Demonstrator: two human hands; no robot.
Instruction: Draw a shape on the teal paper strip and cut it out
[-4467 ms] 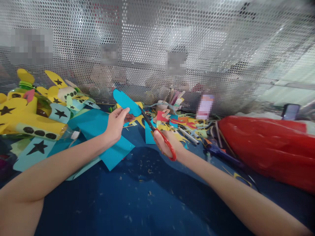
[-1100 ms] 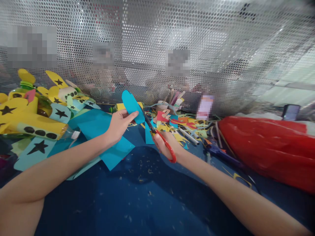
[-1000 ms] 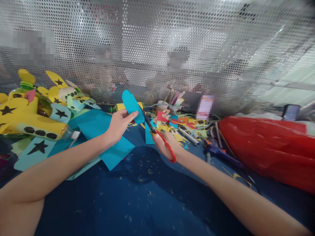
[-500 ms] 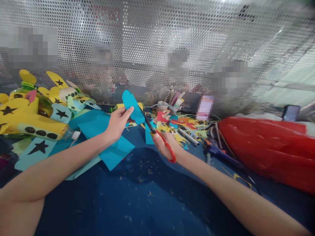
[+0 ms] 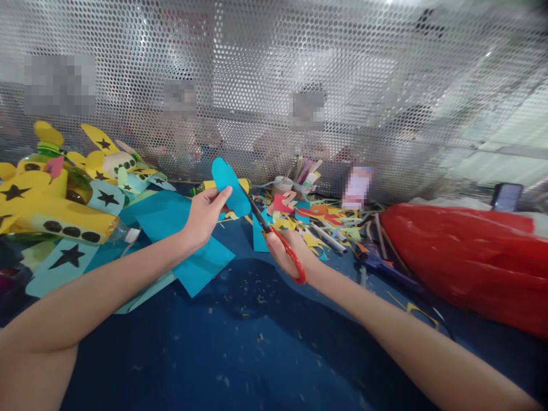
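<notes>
Between thumb and fingers, my left hand (image 5: 206, 211) pinches a blue paper piece (image 5: 226, 180) with rounded ends, held up above the table. My right hand (image 5: 291, 251) is wrapped round the red handles of a pair of scissors (image 5: 295, 262). The dark blades point up and left, against the paper's right edge; part of them lies behind it. Below my left forearm lie larger blue paper sheets (image 5: 188, 274). Another small blue paper piece (image 5: 259, 235) is on the table just left of my right hand.
Plastic-bottle planes (image 5: 64, 214) in yellow paper with black stars crowd the left. Paper scraps (image 5: 308, 228) litter the table (image 5: 205, 354) behind my right hand. To the right are a blue glue gun (image 5: 385, 265) and a large red bag (image 5: 462, 262). A perforated metal screen (image 5: 257, 68) stands behind.
The blue paper has shifted very slightly against the scissor blades. Both hands keep nearly the same place and grip.
</notes>
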